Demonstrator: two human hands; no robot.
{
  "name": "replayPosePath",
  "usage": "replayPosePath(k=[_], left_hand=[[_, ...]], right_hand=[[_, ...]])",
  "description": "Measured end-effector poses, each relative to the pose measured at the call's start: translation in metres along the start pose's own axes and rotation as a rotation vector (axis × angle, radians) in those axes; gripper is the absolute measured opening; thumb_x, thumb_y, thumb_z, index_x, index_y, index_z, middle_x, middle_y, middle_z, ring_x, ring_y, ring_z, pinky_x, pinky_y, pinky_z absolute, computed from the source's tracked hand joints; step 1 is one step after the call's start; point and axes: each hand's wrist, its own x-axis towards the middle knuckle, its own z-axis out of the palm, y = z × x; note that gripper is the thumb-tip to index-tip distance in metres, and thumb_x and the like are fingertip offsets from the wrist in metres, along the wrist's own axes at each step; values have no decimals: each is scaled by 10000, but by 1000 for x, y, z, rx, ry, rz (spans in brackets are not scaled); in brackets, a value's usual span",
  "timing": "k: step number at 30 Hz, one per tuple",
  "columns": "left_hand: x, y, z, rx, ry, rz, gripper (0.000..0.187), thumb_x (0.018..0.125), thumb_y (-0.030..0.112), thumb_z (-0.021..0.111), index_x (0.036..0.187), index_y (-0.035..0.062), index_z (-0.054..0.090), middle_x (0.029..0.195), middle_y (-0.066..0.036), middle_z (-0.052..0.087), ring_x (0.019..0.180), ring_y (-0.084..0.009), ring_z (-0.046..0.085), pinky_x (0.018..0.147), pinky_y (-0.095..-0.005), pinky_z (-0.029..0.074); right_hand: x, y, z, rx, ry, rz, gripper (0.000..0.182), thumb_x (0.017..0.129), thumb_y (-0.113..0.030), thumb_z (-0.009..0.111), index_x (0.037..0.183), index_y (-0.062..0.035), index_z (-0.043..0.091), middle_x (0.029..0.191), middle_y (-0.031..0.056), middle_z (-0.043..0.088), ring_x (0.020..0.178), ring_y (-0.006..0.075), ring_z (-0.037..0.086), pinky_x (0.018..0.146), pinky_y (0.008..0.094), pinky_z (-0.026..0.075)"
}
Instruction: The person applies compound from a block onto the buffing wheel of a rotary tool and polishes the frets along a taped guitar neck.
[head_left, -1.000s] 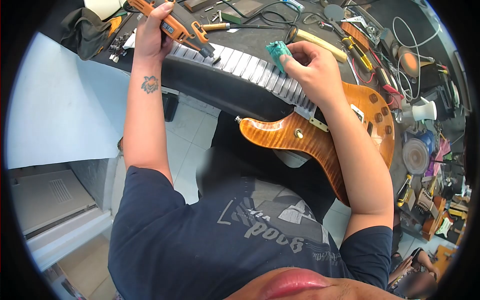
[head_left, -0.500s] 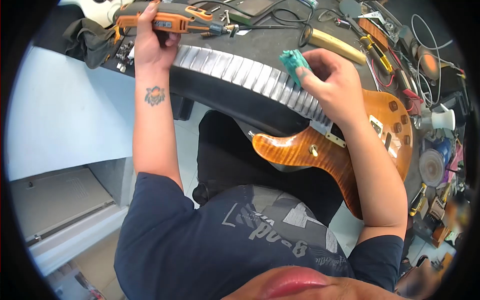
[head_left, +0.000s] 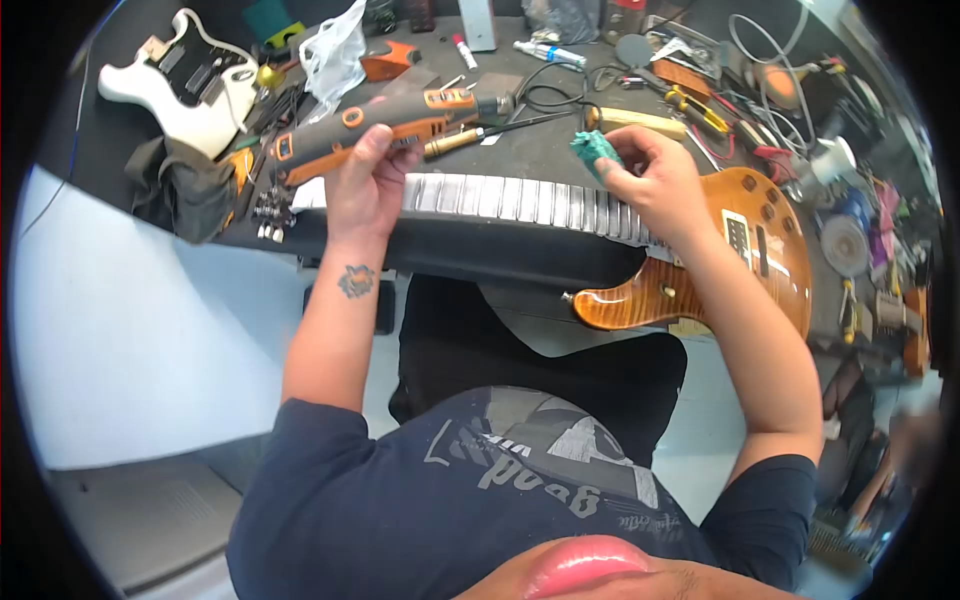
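Now, left hand point(head_left: 366, 186) gripping grey-and-orange rotary tool point(head_left: 385, 124) at ten o'clock; right hand point(head_left: 660, 185) pinching crumpled teal cloth point(head_left: 595, 149) over taped fretboard point(head_left: 520, 198) of amber flame-top guitar point(head_left: 745, 262).

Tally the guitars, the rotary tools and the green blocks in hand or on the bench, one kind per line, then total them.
Guitars: 2, the amber guitar and the white guitar
Rotary tools: 1, the rotary tool in the left hand
Green blocks: 1, the green block in the right hand
Total: 4
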Motion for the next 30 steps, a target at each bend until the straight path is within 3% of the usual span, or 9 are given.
replayPosePath(k=[5,9,10,14,17,25,28,30], left_hand=[[-13,-1,16,150,-35,102,436,886,15,810,1286,-30,645,1076,-137,746,833,-188,718,720,-305,603],[-18,-3,11,201,-59,126,490,822,-9,871,1264,-30,661,1044,-117,744,830,-154,698,752,-306,604],[-20,-2,13,205,-56,99,495,823,17,888,1266,-22,668,1058,-96,748,911,-148,708,825,-306,609],[-18,-3,11,406,-129,126,538,844,7,879,1325,-39,642,1120,-99,730,932,-140,694,833,-282,591],[-16,-6,11,418,-142,117,546,836,-17,874,1329,-41,641,1119,-96,730,939,-139,694,835,-284,593],[-14,-6,13,529,-188,172,534,817,-34,879,1308,-26,670,1172,-97,733,1020,-153,704,908,-299,595],[-15,-5,13,491,-177,112,530,797,0,916,1276,-8,690,1218,-91,739,1103,-159,697,997,-326,578],[-15,-5,13,462,-184,106,531,797,0,916,1278,-8,691,1208,-90,742,1096,-159,699,992,-326,581]], right_hand=[[-4,-24,40,-279,140,-109,361,863,-229,817,1129,2,738,1013,116,764,925,220,725,848,352,565],[-2,-7,41,-246,80,-79,343,865,-198,819,1133,0,737,977,88,752,897,178,701,832,333,555],[0,-4,38,-223,68,-78,338,867,-192,819,1133,0,738,967,79,750,890,164,695,824,326,553],[2,2,36,-91,54,-43,309,883,-166,816,1137,-5,744,915,34,750,833,106,671,770,289,535],[2,4,33,4,25,8,311,888,-165,811,1147,-5,744,911,36,753,809,110,669,766,288,535],[1,-1,34,-179,9,-42,358,873,-241,818,1157,-29,767,984,72,760,912,172,686,854,338,550],[0,-5,34,-193,7,-23,356,875,-242,814,1158,-32,768,990,73,763,918,171,688,859,339,549],[-1,-7,34,-229,11,-44,339,898,-224,800,1168,-23,760,988,32,772,871,105,652,811,288,521]])
